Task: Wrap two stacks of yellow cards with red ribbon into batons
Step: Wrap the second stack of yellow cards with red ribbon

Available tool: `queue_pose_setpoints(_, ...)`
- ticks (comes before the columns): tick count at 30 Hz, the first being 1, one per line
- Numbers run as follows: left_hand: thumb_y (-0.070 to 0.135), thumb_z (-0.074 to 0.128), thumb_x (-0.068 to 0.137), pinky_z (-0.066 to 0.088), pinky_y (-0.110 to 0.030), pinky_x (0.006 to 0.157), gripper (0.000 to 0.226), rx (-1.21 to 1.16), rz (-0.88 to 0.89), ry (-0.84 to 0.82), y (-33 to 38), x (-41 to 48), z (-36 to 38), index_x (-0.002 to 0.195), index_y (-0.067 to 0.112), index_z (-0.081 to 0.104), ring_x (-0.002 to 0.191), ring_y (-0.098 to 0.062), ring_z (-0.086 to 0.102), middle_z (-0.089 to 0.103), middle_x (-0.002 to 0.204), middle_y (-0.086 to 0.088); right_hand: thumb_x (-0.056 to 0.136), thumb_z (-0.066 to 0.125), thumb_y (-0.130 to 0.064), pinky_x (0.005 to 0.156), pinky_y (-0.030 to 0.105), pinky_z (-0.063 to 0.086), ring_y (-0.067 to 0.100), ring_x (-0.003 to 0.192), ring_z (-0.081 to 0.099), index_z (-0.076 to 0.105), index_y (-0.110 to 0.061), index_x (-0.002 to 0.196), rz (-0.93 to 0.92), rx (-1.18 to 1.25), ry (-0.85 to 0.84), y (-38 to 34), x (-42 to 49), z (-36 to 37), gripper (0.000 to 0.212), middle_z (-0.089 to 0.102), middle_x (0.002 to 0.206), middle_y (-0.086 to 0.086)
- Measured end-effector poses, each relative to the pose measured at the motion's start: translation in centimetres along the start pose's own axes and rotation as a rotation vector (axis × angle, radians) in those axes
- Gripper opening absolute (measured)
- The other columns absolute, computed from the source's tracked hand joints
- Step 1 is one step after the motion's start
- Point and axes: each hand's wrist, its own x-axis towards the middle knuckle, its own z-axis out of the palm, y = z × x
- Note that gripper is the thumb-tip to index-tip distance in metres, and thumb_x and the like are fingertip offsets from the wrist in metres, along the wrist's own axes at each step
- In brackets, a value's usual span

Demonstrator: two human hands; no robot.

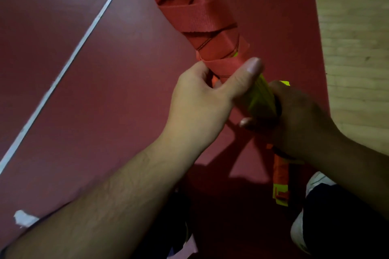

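Left hand (202, 101) curled round the baton (200, 17), thumb laid flat on it, right hand (294, 115) fisted right behind.

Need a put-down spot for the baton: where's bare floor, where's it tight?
Free: red floor between the white line and the baton, left of the left hand; wooden strip along the right edge. Crowded: under the right hand, around a ribbon-wrapped piece and the shoes.

Red ribbon (195, 12) in overlapping diagonal bands. Bright yellow cards (262, 96) beneath. Maroon floor (105, 111) with a thin pale line (69, 63). Pale wood-grain strip (357, 48) at right. Lower down, orange-red and yellow, perhaps a second baton (281, 181).
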Motion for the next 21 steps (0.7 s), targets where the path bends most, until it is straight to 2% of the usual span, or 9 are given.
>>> queue_pose_setpoints(3, 0.040, 0.071, 0.087, 0.038, -0.020, 0.052, 0.024, 0.051, 0.032, -0.013, 0.0, 0.2, -0.1, 0.070, 0.027, 0.060, 0.047, 0.001, 0.050, 0.055, 0.052, 0.017, 0.065, 0.067, -0.067, 0.056, 0.030, 0.035, 0.005, 0.068, 0.049, 0.047, -0.043, 0.076, -0.045, -0.021, -0.025, 0.1, -0.2, 0.1, 0.034, 0.051, 0.076, -0.012)
queue_pose_setpoints(6, 0.034, 0.067, 0.091, 0.039, -0.021, 0.053, 0.021, 0.015, 0.066, -0.053, 0.1, 0.4, -0.6, 0.074, 0.023, 0.063, 0.045, 0.003, 0.048, 0.055, 0.054, 0.017, 0.058, 0.073, -0.073, 0.061, 0.031, 0.046, 0.009, 0.072, 0.059, 0.058, -0.035, 0.087, -0.043, 0.162, -0.124, -0.3, 0.2, -0.8, 0.050, 0.060, 0.078, -0.003)
queue_pose_setpoints(8, 0.023, 0.061, 0.096, 0.039, -0.012, 0.049, 0.023, -0.058, 0.080, -0.101, 0.5, 0.2, -0.9, 0.074, 0.015, 0.059, 0.039, 0.005, 0.047, 0.054, 0.049, 0.016, 0.052, 0.076, -0.064, 0.063, 0.025, 0.052, 0.012, 0.070, 0.066, 0.062, -0.042, 0.092, 0.011, 0.322, -0.338, -0.7, 0.4, -1.7, 0.048, 0.068, 0.080, 0.003)
queue_pose_setpoints(10, 0.020, 0.057, 0.096, 0.034, -0.011, 0.041, 0.025, -0.136, 0.070, -0.154, 0.7, 0.0, -1.3, 0.073, 0.011, 0.057, 0.035, 0.002, 0.042, 0.052, 0.047, 0.012, 0.062, 0.085, -0.040, 0.060, 0.024, 0.055, 0.013, 0.067, 0.070, 0.069, -0.027, 0.089, 0.069, 0.445, -0.513, -0.8, 0.5, -2.0, 0.034, 0.073, 0.077, 0.002)
queue_pose_setpoints(12, 0.036, 0.061, 0.091, 0.028, -0.022, 0.039, 0.025, -0.115, 0.039, -0.186, 0.5, 0.2, -2.0, 0.073, 0.018, 0.060, 0.035, -0.005, 0.032, 0.044, 0.048, 0.010, 0.076, 0.080, -0.008, 0.051, 0.023, 0.051, 0.013, 0.054, 0.067, 0.067, -0.012, 0.082, 0.076, 0.440, -0.495, -0.8, 0.4, -1.8, 0.015, 0.071, 0.064, 0.003)
queue_pose_setpoints(14, 0.049, 0.063, 0.081, 0.032, -0.036, 0.041, 0.027, -0.069, -0.015, -0.189, 0.2, 0.6, -2.6, 0.074, 0.023, 0.063, 0.039, -0.009, 0.028, 0.039, 0.048, 0.011, 0.078, 0.072, 0.004, 0.044, 0.019, 0.046, 0.009, 0.044, 0.060, 0.064, -0.006, 0.076, 0.076, 0.422, -0.384, -0.9, 0.2, -1.6, 0.014, 0.065, 0.054, 0.002)
queue_pose_setpoints(17, 0.049, 0.065, 0.084, 0.031, -0.032, 0.042, 0.047, 0.030, -0.033, -0.196, -0.3, 1.3, -3.2, 0.095, 0.003, 0.064, 0.043, -0.012, 0.031, 0.038, 0.051, 0.006, 0.078, 0.071, 0.006, 0.041, 0.019, 0.043, 0.009, 0.040, 0.056, 0.062, -0.003, 0.073, 0.069, 0.415, -0.255, -0.7, 0.2, -1.4, 0.014, 0.063, 0.053, 0.008)
queue_pose_setpoints(19, 0.036, 0.065, 0.091, 0.031, -0.038, 0.039, 0.040, 0.040, -0.004, -0.258, -0.6, 1.6, -3.4, 0.107, 0.000, 0.062, 0.046, -0.029, 0.029, 0.037, 0.060, -0.017, 0.078, 0.072, 0.003, 0.041, 0.023, 0.043, 0.013, 0.042, 0.057, 0.061, 0.001, 0.077, 0.097, 0.429, -0.239, -0.5, 0.4, -1.5, 0.011, 0.061, 0.054, 0.017)
queue_pose_setpoints(21, 0.024, 0.061, 0.097, 0.028, -0.036, 0.040, 0.023, 0.044, 0.009, -0.287, -0.6, 1.7, -3.6, 0.113, 0.007, 0.061, 0.048, -0.034, 0.026, 0.036, 0.066, -0.021, 0.079, 0.071, 0.000, 0.040, 0.026, 0.044, 0.018, 0.045, 0.058, 0.062, 0.000, 0.081, 0.134, 0.470, -0.253, -0.4, 0.5, -1.5, 0.010, 0.059, 0.050, 0.013)
